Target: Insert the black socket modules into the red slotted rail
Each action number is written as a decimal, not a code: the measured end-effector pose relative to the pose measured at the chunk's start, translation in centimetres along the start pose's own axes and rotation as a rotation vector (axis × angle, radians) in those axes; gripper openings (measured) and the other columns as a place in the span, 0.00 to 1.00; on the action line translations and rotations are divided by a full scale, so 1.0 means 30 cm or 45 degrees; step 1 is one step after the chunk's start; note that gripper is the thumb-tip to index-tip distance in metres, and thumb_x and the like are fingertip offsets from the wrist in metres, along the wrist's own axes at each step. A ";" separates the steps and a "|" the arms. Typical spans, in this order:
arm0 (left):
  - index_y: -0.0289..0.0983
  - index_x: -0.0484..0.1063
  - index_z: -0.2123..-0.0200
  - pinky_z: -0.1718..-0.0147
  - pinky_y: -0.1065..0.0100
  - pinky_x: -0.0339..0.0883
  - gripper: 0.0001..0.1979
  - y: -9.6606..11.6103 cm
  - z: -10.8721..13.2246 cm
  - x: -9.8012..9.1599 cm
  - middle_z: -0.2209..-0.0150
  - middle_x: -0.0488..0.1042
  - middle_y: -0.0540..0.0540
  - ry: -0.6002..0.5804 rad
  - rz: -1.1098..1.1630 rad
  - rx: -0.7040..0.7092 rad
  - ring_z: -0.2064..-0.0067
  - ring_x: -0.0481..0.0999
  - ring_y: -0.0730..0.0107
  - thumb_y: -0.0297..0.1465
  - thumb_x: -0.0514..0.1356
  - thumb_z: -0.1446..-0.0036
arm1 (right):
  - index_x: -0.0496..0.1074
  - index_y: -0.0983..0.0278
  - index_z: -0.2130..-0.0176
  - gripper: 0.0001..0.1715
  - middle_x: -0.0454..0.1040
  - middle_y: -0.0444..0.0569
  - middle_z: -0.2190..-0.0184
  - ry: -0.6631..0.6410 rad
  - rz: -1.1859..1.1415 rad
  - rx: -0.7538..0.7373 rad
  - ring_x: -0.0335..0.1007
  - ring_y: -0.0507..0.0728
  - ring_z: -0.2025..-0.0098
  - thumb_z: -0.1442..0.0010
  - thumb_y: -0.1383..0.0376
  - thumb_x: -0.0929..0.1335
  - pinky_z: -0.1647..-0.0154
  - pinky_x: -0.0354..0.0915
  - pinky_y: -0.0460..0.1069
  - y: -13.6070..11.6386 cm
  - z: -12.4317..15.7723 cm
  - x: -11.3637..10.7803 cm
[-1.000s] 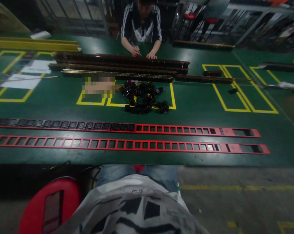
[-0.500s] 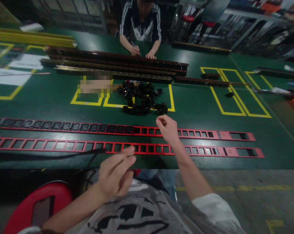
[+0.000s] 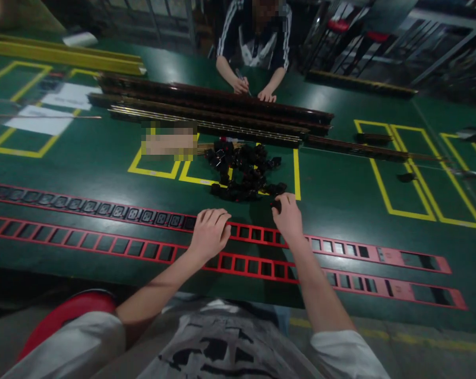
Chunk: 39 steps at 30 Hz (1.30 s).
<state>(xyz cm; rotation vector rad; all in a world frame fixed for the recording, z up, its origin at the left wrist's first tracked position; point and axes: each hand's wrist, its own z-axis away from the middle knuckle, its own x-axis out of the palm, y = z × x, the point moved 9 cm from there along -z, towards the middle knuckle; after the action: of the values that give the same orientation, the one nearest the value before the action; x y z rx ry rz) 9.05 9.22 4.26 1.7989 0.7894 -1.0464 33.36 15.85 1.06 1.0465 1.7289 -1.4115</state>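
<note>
Two long red slotted strips lie side by side on the green table. The farther strip [image 3: 388, 256] carries a row of black sockets [image 3: 133, 213] in its left part, while the nearer strip [image 3: 403, 289] shows bare openings. My left hand [image 3: 210, 230] rests over the farther strip at the end of the socket row, fingers together and curled down; what lies under them is hidden. Between the thumb and fingers of my right hand [image 3: 289, 217] is a small black socket [image 3: 276, 204], just beside the near right edge of a heap of black sockets [image 3: 244, 171].
Behind the heap lie long dark metal profiles [image 3: 206, 97]. Across the table a person holds a pen [image 3: 241, 78]. White papers [image 3: 40, 120] and a yellow profile [image 3: 64, 55] are at left. Yellow tape outlines [image 3: 414, 213] mark the table. A red stool [image 3: 70, 316] stands below left.
My left hand has moved forward from above the near table edge onto the farther strip. My right hand has reached slightly toward the heap and now shows a black socket. The view has shifted.
</note>
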 end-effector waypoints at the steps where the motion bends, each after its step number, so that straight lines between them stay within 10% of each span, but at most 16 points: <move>1: 0.37 0.74 0.48 0.42 0.48 0.64 0.13 -0.006 -0.002 0.020 0.45 0.76 0.38 -0.049 -0.024 0.004 0.45 0.74 0.53 0.30 0.55 0.33 | 0.71 0.61 0.52 0.17 0.68 0.58 0.45 0.023 -0.025 -0.025 0.71 0.66 0.44 0.42 0.70 0.65 0.47 0.73 0.60 -0.014 0.006 0.000; 6: 0.36 0.73 0.47 0.48 0.52 0.65 0.14 0.000 0.014 0.094 0.48 0.76 0.40 -0.255 -0.113 0.041 0.49 0.73 0.55 0.33 0.54 0.31 | 0.73 0.62 0.53 0.16 0.73 0.56 0.52 0.155 -0.290 -0.028 0.74 0.63 0.51 0.42 0.68 0.66 0.49 0.74 0.59 -0.074 0.074 -0.015; 17: 0.37 0.72 0.47 0.52 0.53 0.62 0.14 -0.002 0.015 0.092 0.51 0.77 0.41 -0.191 -0.173 0.079 0.50 0.72 0.54 0.34 0.54 0.31 | 0.72 0.60 0.53 0.14 0.74 0.54 0.50 0.154 -0.754 -0.170 0.74 0.62 0.48 0.40 0.67 0.69 0.49 0.73 0.58 -0.183 0.202 0.005; 32: 0.38 0.73 0.49 0.47 0.55 0.71 0.14 -0.238 -0.107 -0.041 0.47 0.76 0.41 0.080 0.057 -0.246 0.46 0.75 0.54 0.27 0.55 0.35 | 0.72 0.61 0.56 0.13 0.77 0.56 0.55 0.147 -0.192 0.002 0.71 0.67 0.51 0.42 0.66 0.66 0.47 0.68 0.64 -0.120 0.143 0.063; 39: 0.37 0.72 0.46 0.48 0.52 0.70 0.15 -0.135 -0.112 0.001 0.47 0.75 0.40 -0.156 0.066 0.002 0.46 0.74 0.52 0.30 0.57 0.35 | 0.74 0.62 0.51 0.20 0.79 0.54 0.54 0.267 -0.313 -0.109 0.69 0.66 0.49 0.44 0.70 0.66 0.46 0.68 0.63 -0.161 0.169 -0.008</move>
<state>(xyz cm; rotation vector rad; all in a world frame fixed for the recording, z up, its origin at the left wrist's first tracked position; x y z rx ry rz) 6.80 13.91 3.57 1.7295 0.6646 -1.1123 29.20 10.39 2.44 0.9904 2.1115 -1.4000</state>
